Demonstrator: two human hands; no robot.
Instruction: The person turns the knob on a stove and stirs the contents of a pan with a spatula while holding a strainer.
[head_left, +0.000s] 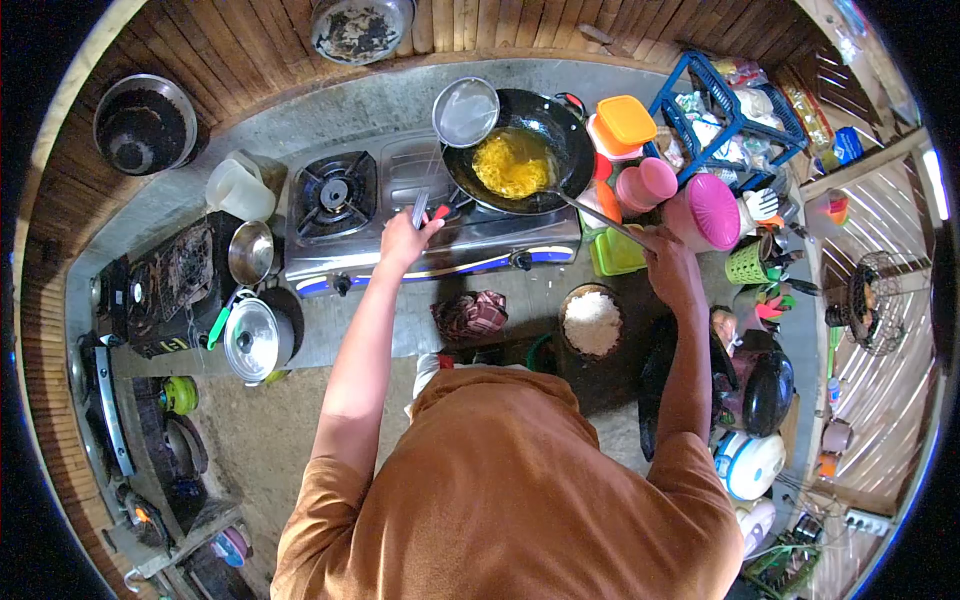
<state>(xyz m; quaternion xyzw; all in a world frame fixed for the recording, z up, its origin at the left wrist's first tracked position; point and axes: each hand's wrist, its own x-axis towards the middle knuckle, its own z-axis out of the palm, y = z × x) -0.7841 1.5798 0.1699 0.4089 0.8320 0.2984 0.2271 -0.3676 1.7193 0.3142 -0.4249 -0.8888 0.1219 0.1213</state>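
Note:
My left hand (405, 240) is closed on the handle of a round mesh strainer (467, 111), whose bowl hangs over the left rim of a black wok (572, 150). Yellow food (508, 165) lies in oil in the wok, on the right burner of the stove (430, 262). My right hand (672, 262) grips the handle of a long metal spatula (610, 224), and its far end reaches into the wok beside the food. The wok's red-tipped handle sticks out close to my left fingers.
Left of the wok is a bare burner (335, 194). A bowl of white food (592, 323) and a checkered cloth (470, 315) lie in front of the stove. Pink containers (703, 212), a green box (618, 252) and a blue rack (728, 120) crowd the right. A lidded pot (252, 340) stands left.

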